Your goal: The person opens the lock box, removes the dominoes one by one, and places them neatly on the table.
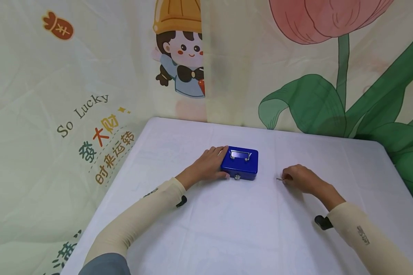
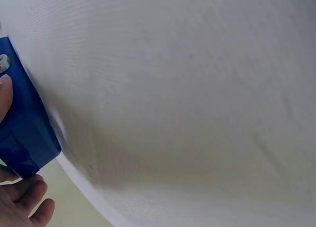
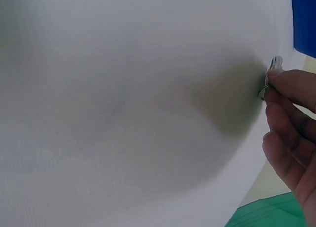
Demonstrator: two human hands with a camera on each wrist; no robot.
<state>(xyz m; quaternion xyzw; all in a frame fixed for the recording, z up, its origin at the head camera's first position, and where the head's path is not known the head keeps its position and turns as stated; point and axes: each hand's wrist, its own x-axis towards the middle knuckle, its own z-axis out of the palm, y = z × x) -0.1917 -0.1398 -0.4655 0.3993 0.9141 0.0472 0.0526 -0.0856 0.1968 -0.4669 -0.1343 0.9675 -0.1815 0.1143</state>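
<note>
Left hand [image 1: 206,164] braces a blue cash box [image 1: 241,166], right hand [image 1: 301,179] pinches a small metal key [image 3: 275,64]

The blue cash box stands on the white-covered counter [image 1: 206,229], its lid [image 1: 234,162] closed, its round lock [image 1: 237,177] on the front face, toward the person. The left hand grips it at the left end: the thumb lies on the front, the other fingers rest about the left end and far corner. The right hand is to the right of the box and apart from it, thumb and forefinger pinching what looks like a small metal key, with a thin ring [image 3: 261,94] beside the thumb. Whether there is more than one key, or whether it touches the counter, I cannot tell.

For a steady hold, the left hand does best to press evenly and slightly downward, since a light box may slide, with the thumb clear of the lock. For the right hand, a firm pinch close to the ring suits so small a key: it should leave the blade free, while a loose one could let it swivel or drop
</note>
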